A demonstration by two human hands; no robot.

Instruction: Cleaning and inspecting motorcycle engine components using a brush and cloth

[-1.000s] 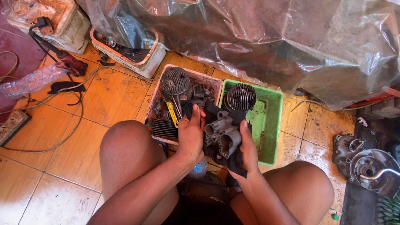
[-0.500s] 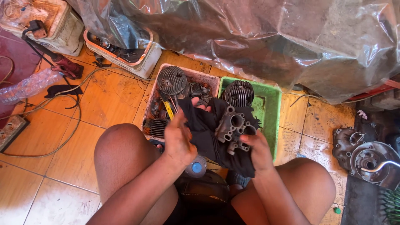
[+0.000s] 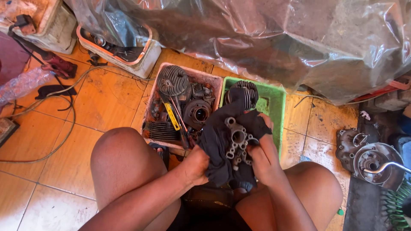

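Both hands work close together above the person's lap, between the two bare knees. Left hand (image 3: 198, 164) is closed on a bunch of the dark rag (image 3: 216, 147), gripping it at its lower left. Right hand (image 3: 264, 160) is wrapped around the right side of a grey metal engine part (image 3: 236, 143), fingers clamped on it through the cloth; the part has several round bores facing the camera and sits half swaddled in the rag, held up off the floor just in front of the two trays.

Behind the hands, on the orange tiled floor (image 3: 98, 98), a pinkish tray (image 3: 212, 79) holds a finned cylinder head (image 3: 172, 80), a round dark housing (image 3: 197, 113), a finned block (image 3: 160, 130) and a yellow-handled tool (image 3: 172, 116). Touching it on the right is a green tray (image 3: 276, 105) with another finned cylinder (image 3: 243, 95) in it. A clouded plastic sheet (image 3: 274, 38) covers something bulky behind the trays. To the right lies a round metal engine cover (image 3: 376, 162); what sits beside it at the frame edge is too cropped to tell. A grey cable (image 3: 70, 115) loops across the tiles on the left.
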